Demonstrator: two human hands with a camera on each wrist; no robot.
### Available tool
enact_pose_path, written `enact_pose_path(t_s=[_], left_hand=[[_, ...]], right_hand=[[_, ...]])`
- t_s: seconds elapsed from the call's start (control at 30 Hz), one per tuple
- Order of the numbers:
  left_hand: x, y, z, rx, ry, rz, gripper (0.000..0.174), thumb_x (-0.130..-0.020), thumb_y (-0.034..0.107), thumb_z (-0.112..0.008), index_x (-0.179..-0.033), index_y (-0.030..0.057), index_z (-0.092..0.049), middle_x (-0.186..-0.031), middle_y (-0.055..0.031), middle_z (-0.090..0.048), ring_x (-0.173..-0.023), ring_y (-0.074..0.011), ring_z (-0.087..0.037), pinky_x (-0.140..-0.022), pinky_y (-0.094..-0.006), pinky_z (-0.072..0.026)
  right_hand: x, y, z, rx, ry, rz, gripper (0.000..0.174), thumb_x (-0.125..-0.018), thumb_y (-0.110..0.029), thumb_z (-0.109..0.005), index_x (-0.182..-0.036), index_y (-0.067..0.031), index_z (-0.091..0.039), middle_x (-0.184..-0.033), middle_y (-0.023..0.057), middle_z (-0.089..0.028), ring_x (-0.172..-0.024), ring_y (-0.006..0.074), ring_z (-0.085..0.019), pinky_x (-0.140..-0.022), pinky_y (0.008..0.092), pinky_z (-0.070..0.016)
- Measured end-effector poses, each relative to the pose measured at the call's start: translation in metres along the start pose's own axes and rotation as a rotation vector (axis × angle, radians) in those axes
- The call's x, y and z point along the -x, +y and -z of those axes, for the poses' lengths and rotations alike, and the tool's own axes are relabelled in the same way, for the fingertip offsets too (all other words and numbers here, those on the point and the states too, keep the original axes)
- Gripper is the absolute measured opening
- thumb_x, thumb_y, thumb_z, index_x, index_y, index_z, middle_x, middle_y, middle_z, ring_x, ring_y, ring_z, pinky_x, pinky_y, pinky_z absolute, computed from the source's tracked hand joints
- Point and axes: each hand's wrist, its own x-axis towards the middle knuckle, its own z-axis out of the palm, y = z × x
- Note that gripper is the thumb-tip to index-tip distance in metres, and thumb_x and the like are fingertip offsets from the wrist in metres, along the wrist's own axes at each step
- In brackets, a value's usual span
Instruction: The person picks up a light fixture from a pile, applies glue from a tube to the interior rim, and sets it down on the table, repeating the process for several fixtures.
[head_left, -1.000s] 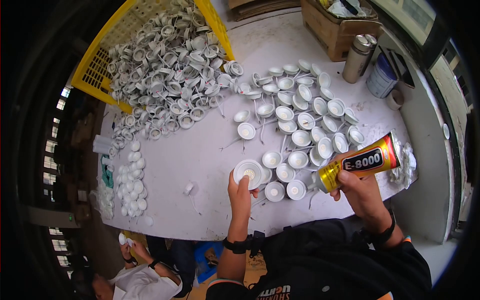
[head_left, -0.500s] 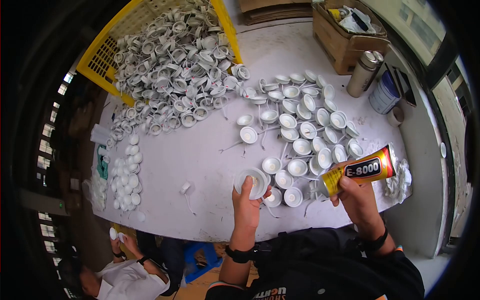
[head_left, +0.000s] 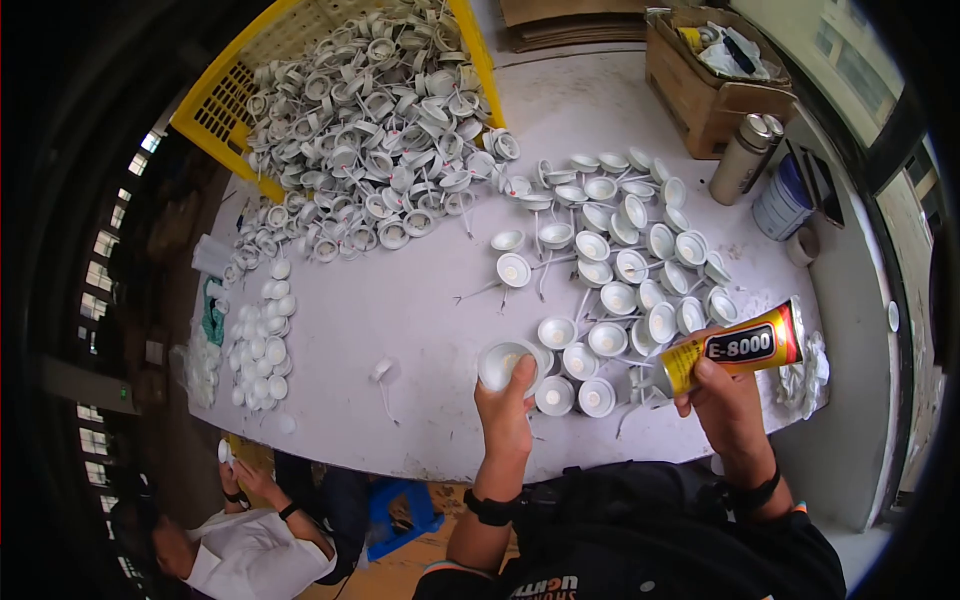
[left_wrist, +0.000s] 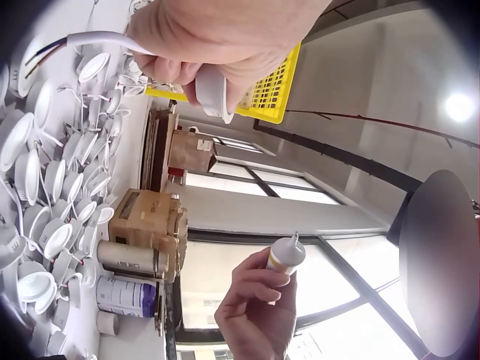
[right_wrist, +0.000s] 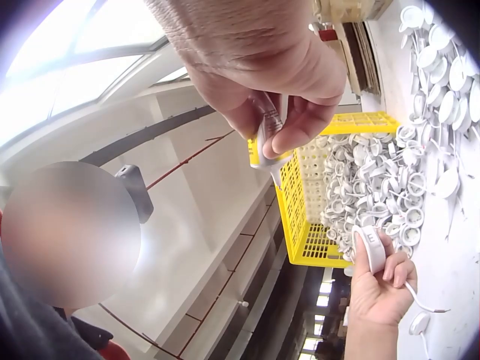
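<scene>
My left hand (head_left: 508, 425) holds a white round downlight (head_left: 497, 366), its thumb over the inner right edge of the cup. A white cable (left_wrist: 105, 37) with bare coloured wire ends trails from this lamp in the left wrist view. To the right, my right hand (head_left: 732, 410) grips a yellow and red E-8000 glue tube (head_left: 738, 348) between thumb and fingers. The tube's pale nozzle (left_wrist: 294, 238) points toward the left hand, apart from the lamp. Several similar downlights (head_left: 597, 397) lie face up on the table just beyond the hands.
A yellow crate (head_left: 215, 110) spills a heap of white lamp housings (head_left: 375, 130) at the back left. White round covers (head_left: 262, 350) lie on the left. A carton (head_left: 700, 90), steel flask (head_left: 740, 160) and blue-lidded tub (head_left: 782, 205) stand back right. Another person (head_left: 260, 550) works at lower left.
My left thumb has shifted from the middle of the downlight toward its right edge, and the lamp has tilted. The glue tube stays gripped in the right hand. The head view has shifted slightly.
</scene>
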Motion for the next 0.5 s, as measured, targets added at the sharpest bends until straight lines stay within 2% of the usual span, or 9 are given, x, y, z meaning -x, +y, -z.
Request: enact_pose_path(t_s=[0.1, 0.27, 0.4, 0.47, 0.5], left_hand=[[0.0005, -0.0004, -0.0013, -0.023, 0.035, -0.024, 0.031, -0.069, 0.020, -0.066, -0.093, 0.0066, -0.051, -0.081, 0.0006, -0.054, -0.067, -0.0049, -0.050, -0.045, -0.0146, -0.0349], [-0.0042, -0.0059, 0.0003, -0.061, 0.031, -0.047, 0.027, -0.068, 0.016, -0.067, -0.089, 0.0065, -0.053, -0.074, 0.0018, -0.054, -0.057, -0.0023, -0.046, -0.042, -0.0150, -0.0315], [-0.0056, -0.0093, 0.0036, -0.081, 0.012, -0.053, 0.028, -0.071, 0.021, -0.064, -0.091, 0.0058, -0.051, -0.075, 0.0013, -0.053, -0.058, -0.0023, -0.045, -0.043, -0.0159, -0.0316], [-0.0062, -0.0079, 0.0061, -0.018, -0.018, 0.023, 0.023, -0.082, 0.031, -0.049, -0.090, 0.0093, -0.049, -0.073, 0.0023, -0.050, -0.058, -0.0037, -0.041, -0.044, -0.0186, -0.0278], [-0.0054, -0.0071, 0.0073, -0.018, -0.021, 0.023, 0.023, -0.082, 0.031, -0.049, -0.090, 0.0093, -0.049, -0.073, 0.0023, -0.050, -0.058, -0.0037, -0.041, -0.044, -0.0186, -0.0278]], right_hand=[[-0.0006, 0.0001, -0.0063, 0.034, 0.045, 0.032, 0.030, -0.076, -0.020, -0.054, -0.097, -0.0013, -0.045, -0.075, 0.0076, -0.053, -0.052, 0.0120, -0.051, -0.043, 0.0222, -0.0411], [-0.0006, -0.0001, -0.0051, 0.056, 0.041, 0.043, 0.031, -0.076, -0.021, -0.054, -0.098, -0.0012, -0.044, -0.075, 0.0076, -0.053, -0.052, 0.0118, -0.051, -0.043, 0.0221, -0.0413], [-0.0011, 0.0014, -0.0046, 0.049, 0.039, 0.061, 0.031, -0.077, -0.021, -0.053, -0.099, -0.0012, -0.044, -0.074, 0.0075, -0.053, -0.052, 0.0116, -0.051, -0.044, 0.0219, -0.0417], [-0.0005, -0.0003, -0.0059, 0.053, 0.046, 0.055, 0.031, -0.077, -0.021, -0.053, -0.099, -0.0012, -0.044, -0.074, 0.0075, -0.053, -0.052, 0.0116, -0.051, -0.044, 0.0218, -0.0417], [-0.0003, -0.0009, -0.0066, 0.053, 0.051, 0.047, 0.031, -0.077, -0.020, -0.053, -0.099, -0.0012, -0.044, -0.073, 0.0075, -0.053, -0.052, 0.0115, -0.051, -0.044, 0.0216, -0.0417]])
